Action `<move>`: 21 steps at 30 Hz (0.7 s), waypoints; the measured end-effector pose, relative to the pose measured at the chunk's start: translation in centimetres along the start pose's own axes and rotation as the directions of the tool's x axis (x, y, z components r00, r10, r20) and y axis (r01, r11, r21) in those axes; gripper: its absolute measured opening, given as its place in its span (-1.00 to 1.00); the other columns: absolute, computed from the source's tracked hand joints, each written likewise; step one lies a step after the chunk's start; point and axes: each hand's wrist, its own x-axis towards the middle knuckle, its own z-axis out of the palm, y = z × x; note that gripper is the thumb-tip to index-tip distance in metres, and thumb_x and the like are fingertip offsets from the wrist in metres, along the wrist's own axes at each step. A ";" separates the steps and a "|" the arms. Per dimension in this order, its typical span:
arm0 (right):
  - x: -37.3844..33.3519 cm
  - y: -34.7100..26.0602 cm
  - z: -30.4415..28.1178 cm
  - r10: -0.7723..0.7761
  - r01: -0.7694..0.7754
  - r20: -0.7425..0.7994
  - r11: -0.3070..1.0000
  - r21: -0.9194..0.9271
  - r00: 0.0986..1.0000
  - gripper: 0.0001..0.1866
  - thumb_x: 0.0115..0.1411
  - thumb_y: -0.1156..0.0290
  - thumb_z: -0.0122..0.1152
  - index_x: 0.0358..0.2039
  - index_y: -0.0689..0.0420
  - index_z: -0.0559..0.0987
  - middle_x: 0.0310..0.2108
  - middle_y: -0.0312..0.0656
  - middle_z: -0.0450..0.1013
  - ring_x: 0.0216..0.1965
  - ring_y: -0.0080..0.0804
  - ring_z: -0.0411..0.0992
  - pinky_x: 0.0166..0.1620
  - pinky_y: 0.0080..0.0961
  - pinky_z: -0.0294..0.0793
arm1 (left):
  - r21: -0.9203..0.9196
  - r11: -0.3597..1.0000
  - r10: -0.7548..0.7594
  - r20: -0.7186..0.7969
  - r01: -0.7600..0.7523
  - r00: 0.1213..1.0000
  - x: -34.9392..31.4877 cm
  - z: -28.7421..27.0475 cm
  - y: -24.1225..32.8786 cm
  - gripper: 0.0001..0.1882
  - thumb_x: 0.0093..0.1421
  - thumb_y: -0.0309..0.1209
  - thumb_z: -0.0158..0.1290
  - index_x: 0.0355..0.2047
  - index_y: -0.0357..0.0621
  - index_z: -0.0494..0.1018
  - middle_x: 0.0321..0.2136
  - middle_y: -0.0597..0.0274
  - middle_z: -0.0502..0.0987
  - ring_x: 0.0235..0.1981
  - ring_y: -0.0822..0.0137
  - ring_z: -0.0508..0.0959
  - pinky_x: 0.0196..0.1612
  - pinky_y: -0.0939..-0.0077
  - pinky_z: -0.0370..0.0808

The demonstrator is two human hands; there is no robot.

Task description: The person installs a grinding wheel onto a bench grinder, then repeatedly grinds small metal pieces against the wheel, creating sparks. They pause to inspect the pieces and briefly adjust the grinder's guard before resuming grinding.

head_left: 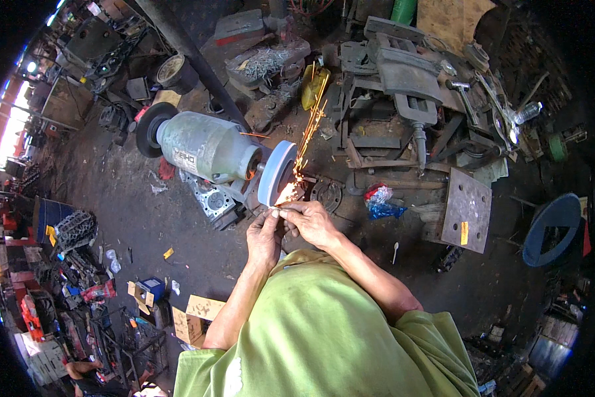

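Observation:
A bench grinder (201, 147) with a grey-green motor body stands in front of me. On its right end is a pale grinding wheel (271, 175); the other end carries a dark wheel (153, 129). Both my hands meet at the lower edge of the pale wheel. The fingers of my left hand (264, 238) and my right hand (313, 223) are pinched together around a small piece, too small and covered to name. Bright orange sparks (304, 149) stream from that spot, up and away to the far side.
Beyond the wheel, at right, is a heavy metal vise-like machine (407, 79). A square steel plate (466, 208) and a blue round-rimmed stool (552, 228) are farther right. A metal engine part (213, 200) lies below the motor; an open cardboard box (190, 324) sits at lower left.

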 end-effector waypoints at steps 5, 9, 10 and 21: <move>1.0 0.3 -0.2 0.011 -0.011 0.007 1.000 0.019 1.000 -0.78 0.26 0.38 0.11 -0.16 0.19 0.61 -0.52 -0.35 0.48 -0.55 -0.66 0.33 -0.49 -0.64 0.37 | 0.001 1.000 0.014 0.007 -0.014 1.000 1.0 -0.1 0.2 -0.77 0.27 -0.40 0.03 -0.20 -0.37 0.42 -0.42 0.09 0.53 -0.45 0.28 0.55 -0.37 0.35 0.54; 1.2 0.2 -0.2 0.071 -0.070 -0.015 0.997 0.031 0.997 -0.78 0.25 0.36 0.13 -0.15 0.16 0.62 -0.49 -0.33 0.52 -0.54 -0.65 0.36 -0.47 -0.62 0.40 | -0.010 1.000 0.006 0.012 -0.006 1.000 1.3 -0.3 0.1 -0.77 0.27 -0.40 0.04 -0.20 -0.36 0.42 -0.42 0.10 0.54 -0.45 0.29 0.55 -0.38 0.36 0.54; 1.1 0.2 -0.1 0.039 -0.038 -0.008 0.997 0.062 0.999 -0.78 0.27 0.39 0.11 -0.16 0.19 0.61 -0.52 -0.35 0.48 -0.55 -0.67 0.33 -0.49 -0.65 0.36 | -0.013 1.000 -0.007 0.013 0.007 1.000 1.2 -0.3 0.0 -0.77 0.27 -0.40 0.04 -0.20 -0.35 0.43 -0.42 0.10 0.54 -0.45 0.29 0.55 -0.38 0.36 0.54; 0.6 -0.6 -0.3 0.053 -0.052 -0.018 0.997 0.065 0.998 -0.77 0.28 0.43 0.06 -0.14 0.25 0.59 -0.57 -0.39 0.40 -0.57 -0.70 0.27 -0.53 -0.71 0.30 | 0.004 1.000 -0.007 0.027 0.007 1.000 1.3 -0.3 -0.2 -0.77 0.27 -0.39 0.04 -0.20 -0.36 0.43 -0.42 0.10 0.54 -0.45 0.29 0.55 -0.35 0.37 0.54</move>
